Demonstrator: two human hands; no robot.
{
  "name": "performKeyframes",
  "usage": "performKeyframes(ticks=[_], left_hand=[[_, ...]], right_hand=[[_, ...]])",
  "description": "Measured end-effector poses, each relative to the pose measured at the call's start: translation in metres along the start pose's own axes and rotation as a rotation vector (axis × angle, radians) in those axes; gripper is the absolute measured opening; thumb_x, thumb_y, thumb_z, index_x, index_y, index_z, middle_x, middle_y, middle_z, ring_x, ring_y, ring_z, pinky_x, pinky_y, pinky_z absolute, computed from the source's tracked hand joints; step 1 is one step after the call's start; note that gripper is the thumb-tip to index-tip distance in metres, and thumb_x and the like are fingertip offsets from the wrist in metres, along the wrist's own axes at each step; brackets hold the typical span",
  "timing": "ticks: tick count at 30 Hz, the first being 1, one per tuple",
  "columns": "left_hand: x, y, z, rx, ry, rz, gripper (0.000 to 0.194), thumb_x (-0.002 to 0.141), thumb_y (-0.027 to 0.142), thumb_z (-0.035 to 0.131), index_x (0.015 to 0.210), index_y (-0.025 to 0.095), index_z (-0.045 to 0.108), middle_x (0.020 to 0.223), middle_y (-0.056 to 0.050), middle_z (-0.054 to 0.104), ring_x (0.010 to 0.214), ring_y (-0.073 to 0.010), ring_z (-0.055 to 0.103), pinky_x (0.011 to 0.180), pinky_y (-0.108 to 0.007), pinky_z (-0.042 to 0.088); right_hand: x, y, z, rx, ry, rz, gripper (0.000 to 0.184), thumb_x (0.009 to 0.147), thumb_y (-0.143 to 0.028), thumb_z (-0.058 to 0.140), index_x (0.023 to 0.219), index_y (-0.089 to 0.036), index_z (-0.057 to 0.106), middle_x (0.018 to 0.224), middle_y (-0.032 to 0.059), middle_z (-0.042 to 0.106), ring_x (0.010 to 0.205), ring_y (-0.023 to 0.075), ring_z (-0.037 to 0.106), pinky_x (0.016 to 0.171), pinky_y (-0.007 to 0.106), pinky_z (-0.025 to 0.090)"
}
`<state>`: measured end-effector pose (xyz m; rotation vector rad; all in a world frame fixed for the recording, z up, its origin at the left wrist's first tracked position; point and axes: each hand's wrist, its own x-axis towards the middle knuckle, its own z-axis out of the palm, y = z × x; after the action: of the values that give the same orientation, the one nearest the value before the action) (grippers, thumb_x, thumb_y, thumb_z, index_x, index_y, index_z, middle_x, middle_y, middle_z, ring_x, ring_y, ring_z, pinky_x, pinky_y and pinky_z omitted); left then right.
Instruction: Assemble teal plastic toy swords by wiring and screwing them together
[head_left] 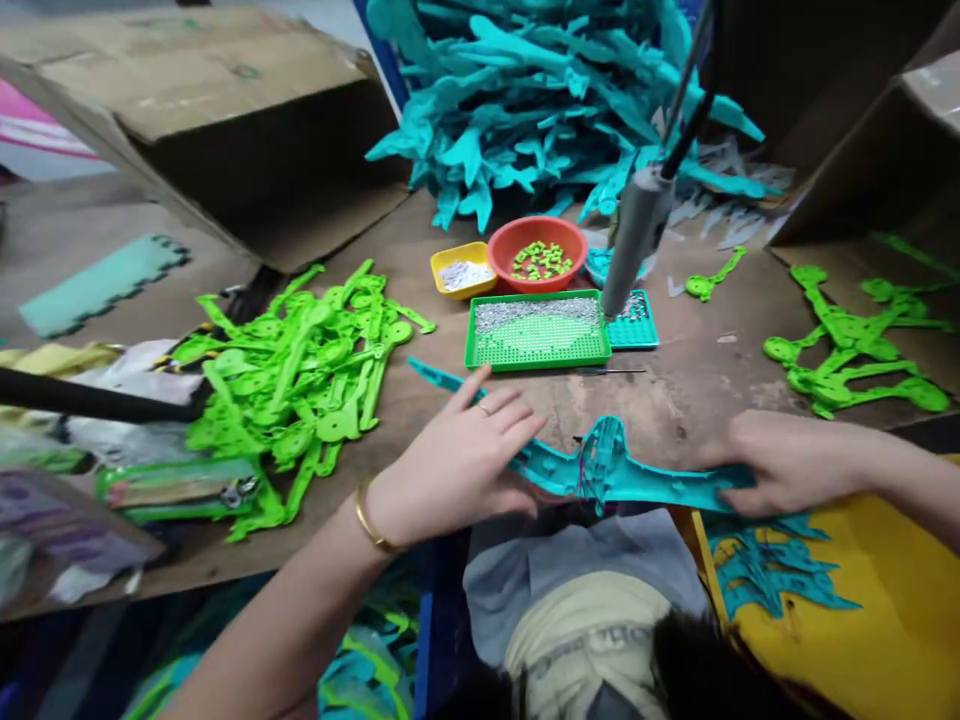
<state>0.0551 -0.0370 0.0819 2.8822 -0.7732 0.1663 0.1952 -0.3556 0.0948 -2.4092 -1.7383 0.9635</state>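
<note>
A long teal plastic part (pixel 615 470) lies across the near edge of the brown table (pixel 697 385). My left hand (pixel 457 460) grips its left portion, fingers spread over the top. My right hand (pixel 787 462) holds its right end. Thin red wires show at the raised middle of the part. A green tray (pixel 536 335) of small silver screws sits just beyond it. A grey hanging screwdriver (pixel 637 235) points down at a small teal tray (pixel 634 320).
A pile of bright green parts (pixel 300 380) lies at left, more green parts (pixel 855 345) at right, a teal heap (pixel 540 100) behind. An orange bowl (pixel 536 255) and a yellow dish (pixel 463 270) stand mid-table. Cardboard boxes (pixel 210 110) stand at the back. Teal pieces (pixel 772 570) lie on yellow at lower right.
</note>
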Motion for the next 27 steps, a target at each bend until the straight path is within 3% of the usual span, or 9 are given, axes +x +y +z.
performKeyframes(ticks=[2,4,7,10,11,16,20,23,27], left_hand=[[-0.002,0.005,0.007,-0.044,-0.256,-0.039,0.04,0.084,0.053,0.06,0.104,0.018,0.062,0.097,-0.009,0.069,0.1,-0.0273,0.064,0.102,-0.051,0.041],[-0.013,0.008,0.025,-0.107,-0.387,-0.114,0.029,0.092,0.044,0.049,0.091,0.018,0.061,0.083,-0.006,0.068,0.081,-0.0227,0.066,0.082,-0.038,0.05],[-0.05,0.008,0.057,-0.257,-0.345,-0.23,0.03,0.096,0.042,0.041,0.089,0.018,0.058,0.077,-0.005,0.068,0.067,-0.0184,0.065,0.061,-0.026,0.047],[-0.098,0.008,0.075,-0.45,-0.163,-0.34,0.028,0.093,0.044,0.046,0.098,0.021,0.06,0.078,-0.002,0.069,0.067,-0.0159,0.065,0.061,-0.022,0.049],[-0.112,0.008,0.078,-0.506,-0.099,-0.39,0.027,0.091,0.044,0.049,0.1,0.022,0.061,0.08,-0.002,0.07,0.068,-0.0157,0.066,0.063,-0.021,0.051],[-0.13,0.005,0.078,-0.865,0.187,-0.696,0.026,0.077,0.043,0.068,0.089,0.02,0.066,0.087,-0.005,0.073,0.079,-0.0207,0.069,0.074,-0.026,0.057],[-0.079,0.003,0.087,-1.428,0.49,-1.006,0.053,0.078,0.049,0.068,0.121,0.025,0.05,0.09,-0.005,0.072,0.077,-0.0211,0.07,0.074,-0.035,0.06],[-0.025,0.0,0.1,-1.642,0.75,-0.963,0.071,0.074,0.05,0.071,0.132,0.03,0.038,0.079,0.0,0.069,0.067,-0.0178,0.068,0.068,-0.034,0.06],[0.027,-0.006,0.112,-1.75,0.846,-0.91,0.06,0.071,0.047,0.074,0.12,0.025,0.048,0.081,0.001,0.066,0.067,-0.0139,0.065,0.066,-0.028,0.057]], right_hand=[[0.01,-0.001,-0.015,-0.152,0.001,0.005,0.025,0.076,-0.024,0.062,0.098,-0.027,0.071,0.074,0.0015,0.069,0.068,0.0182,0.063,0.063,0.029,0.04],[0.015,0.002,-0.029,-0.321,0.22,-0.003,0.027,0.074,-0.031,0.067,0.101,-0.028,0.071,0.085,0.0035,0.071,0.077,0.0223,0.064,0.074,0.036,0.045],[0.014,0.025,-0.049,-0.323,0.854,0.031,0.037,0.078,-0.048,0.066,0.11,-0.028,0.066,0.108,0.0059,0.069,0.099,0.0262,0.062,0.091,0.045,0.044],[0.03,0.068,-0.054,-0.044,1.396,0.318,0.026,0.087,-0.041,0.058,0.103,-0.021,0.066,0.098,0.0078,0.069,0.089,0.0195,0.064,0.082,0.036,0.048],[0.043,0.085,-0.051,0.016,1.435,0.413,0.022,0.087,-0.036,0.058,0.095,-0.019,0.067,0.092,0.0081,0.07,0.082,0.0181,0.063,0.077,0.034,0.049],[0.135,0.149,-0.019,0.07,1.069,0.444,0.016,0.082,-0.025,0.056,0.084,-0.016,0.07,0.088,0.0074,0.07,0.08,0.0181,0.062,0.076,0.03,0.048],[0.166,0.157,-0.008,0.04,1.04,0.456,0.021,0.084,-0.027,0.053,0.087,-0.016,0.071,0.1,0.0121,0.067,0.093,0.0236,0.06,0.081,0.034,0.046],[0.156,0.15,-0.006,0.043,1.059,0.468,0.021,0.083,-0.027,0.052,0.09,-0.016,0.068,0.101,0.0141,0.065,0.092,0.0254,0.06,0.08,0.037,0.047],[0.13,0.123,0.007,0.352,1.278,0.451,0.016,0.08,-0.03,0.059,0.091,-0.018,0.064,0.081,0.0067,0.067,0.072,0.0208,0.063,0.07,0.036,0.051]])
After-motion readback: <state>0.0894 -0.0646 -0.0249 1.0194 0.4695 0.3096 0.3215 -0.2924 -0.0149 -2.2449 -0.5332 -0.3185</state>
